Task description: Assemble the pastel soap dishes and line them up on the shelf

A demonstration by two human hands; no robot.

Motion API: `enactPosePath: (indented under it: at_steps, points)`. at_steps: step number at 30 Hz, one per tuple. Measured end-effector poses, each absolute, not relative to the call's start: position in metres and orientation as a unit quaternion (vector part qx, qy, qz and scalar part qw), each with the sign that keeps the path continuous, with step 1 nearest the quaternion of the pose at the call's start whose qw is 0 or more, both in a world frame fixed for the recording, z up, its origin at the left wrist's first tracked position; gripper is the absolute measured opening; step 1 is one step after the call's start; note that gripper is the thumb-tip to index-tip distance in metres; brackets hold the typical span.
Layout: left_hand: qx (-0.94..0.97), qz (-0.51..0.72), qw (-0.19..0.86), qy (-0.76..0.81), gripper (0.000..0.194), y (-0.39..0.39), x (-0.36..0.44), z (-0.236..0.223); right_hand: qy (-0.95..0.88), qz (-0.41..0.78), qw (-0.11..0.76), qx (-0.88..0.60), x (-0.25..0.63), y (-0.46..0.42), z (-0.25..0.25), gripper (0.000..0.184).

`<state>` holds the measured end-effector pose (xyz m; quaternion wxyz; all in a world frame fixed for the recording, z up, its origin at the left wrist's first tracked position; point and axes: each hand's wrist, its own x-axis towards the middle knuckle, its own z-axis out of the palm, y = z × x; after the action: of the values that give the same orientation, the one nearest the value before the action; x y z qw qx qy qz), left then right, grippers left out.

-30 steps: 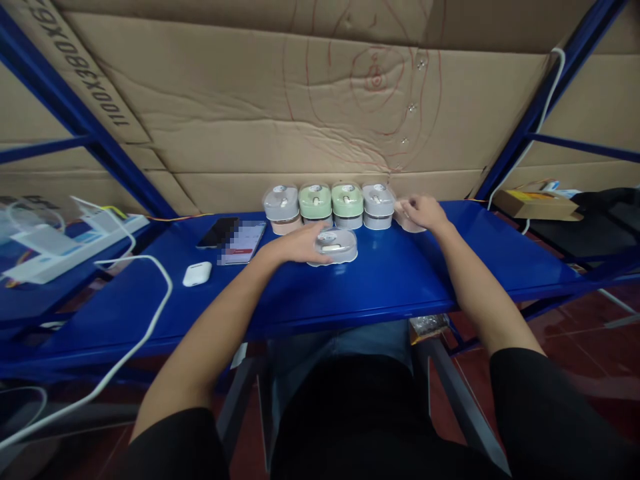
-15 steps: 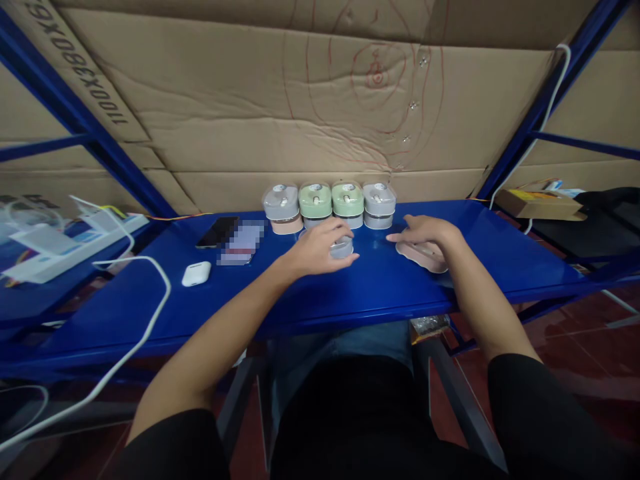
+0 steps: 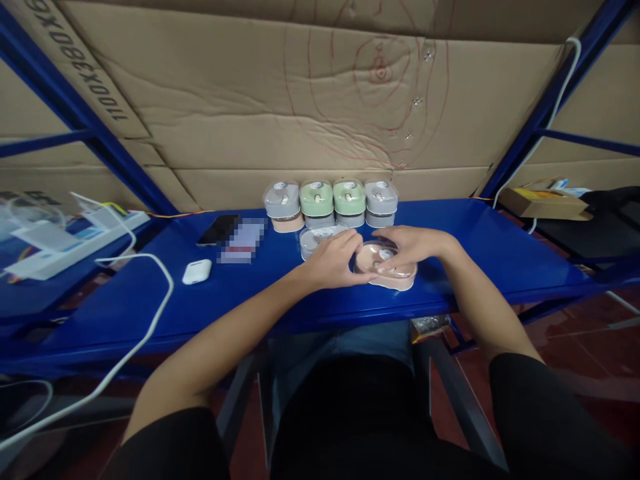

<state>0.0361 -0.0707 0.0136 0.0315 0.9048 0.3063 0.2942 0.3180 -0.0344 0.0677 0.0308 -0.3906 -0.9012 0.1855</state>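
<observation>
A pink plastic box with a clear domed lid stands near the front of the blue table. My left hand is curved round its left side, with the thumb along the near edge. My right hand grips it from the far right, fingers over the lid. A grey box with a clear lid sits just behind my left hand and is partly covered by it. Behind that, several like boxes stand in stacks, among them a grey box and a green box.
Left on the blue table lie a dark phone, a blurred-out flat item and a white earbud case. A white cable hangs at the left. A cardboard wall rises behind.
The pink box has moved left and toward me, and now shows its clear lid. My left hand has left the grey box and come over to the pink one, where both hands meet.
</observation>
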Motion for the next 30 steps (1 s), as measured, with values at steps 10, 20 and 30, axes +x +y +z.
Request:
enactPosePath:
  at_steps: [10, 20, 30]
  points:
    - [0.900, 0.256, 0.178, 0.303, 0.131, -0.063, 0.038, -0.008, -0.914, 0.157, 0.018, -0.374, 0.300, -0.057, 0.061, 0.114]
    - [0.878, 0.273, 0.240, 0.312, 0.139, -0.058, 0.035, -0.010, -0.892, 0.252, 0.097, -0.362, 0.327, -0.035, 0.076, 0.103]
    - [0.928, 0.186, 0.137, 0.292, 0.047, -0.070, 0.036, 0.002, -0.772, 0.149, -0.049, -0.616, 0.372, 0.014, 0.066, 0.065]
